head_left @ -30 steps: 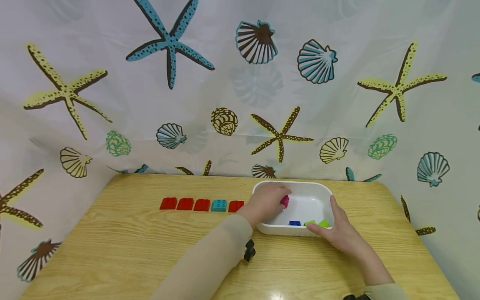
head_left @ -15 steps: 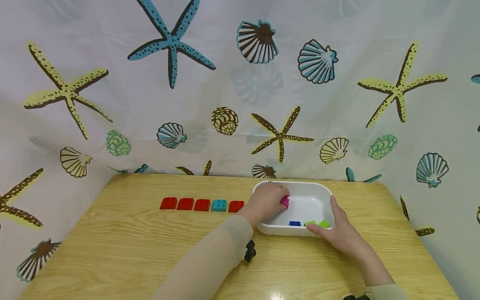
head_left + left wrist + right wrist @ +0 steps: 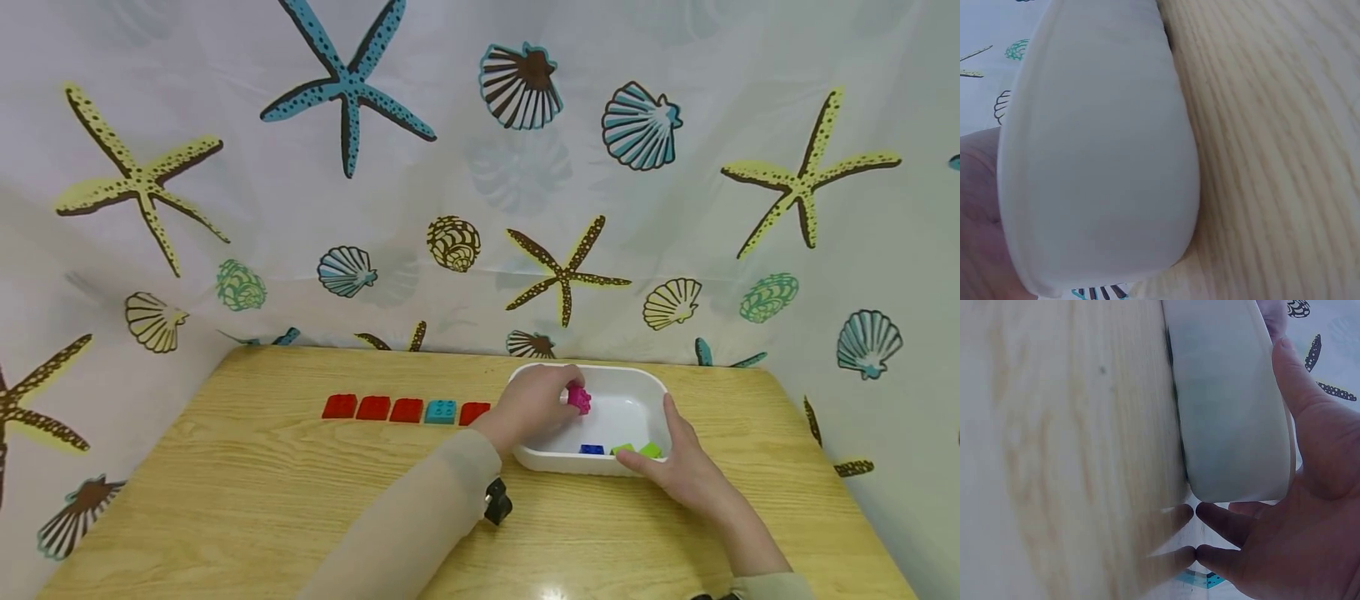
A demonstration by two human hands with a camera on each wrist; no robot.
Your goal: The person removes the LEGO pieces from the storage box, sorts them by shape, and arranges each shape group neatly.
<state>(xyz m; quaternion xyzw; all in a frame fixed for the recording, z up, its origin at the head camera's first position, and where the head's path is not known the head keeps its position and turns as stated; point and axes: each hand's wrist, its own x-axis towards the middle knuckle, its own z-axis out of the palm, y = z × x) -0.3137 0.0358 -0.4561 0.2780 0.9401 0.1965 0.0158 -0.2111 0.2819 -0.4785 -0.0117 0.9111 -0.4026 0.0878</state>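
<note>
My left hand reaches into a white plastic tray and pinches a pink toy brick between thumb and fingers. Part of the brick is hidden by the fingers. At the tray's near right corner, my right hand holds on, its thumb on the front rim and its fingers along the right side. A dark blue brick and two lime green bricks, one a lime green brick by the right thumb, lie along the tray's front inside wall. In the left wrist view, the tray's outer wall covers most of the hand.
Left of the tray runs a row of toy bricks: three red bricks, among them a red brick at the far end, then a turquoise brick and another red brick. A curtain with shells and starfish hangs behind the wooden table.
The pink brick has shifted slightly right in the left hand's fingers, and more of it shows with its studs turned to the right. The right hand keeps its place on the tray.
</note>
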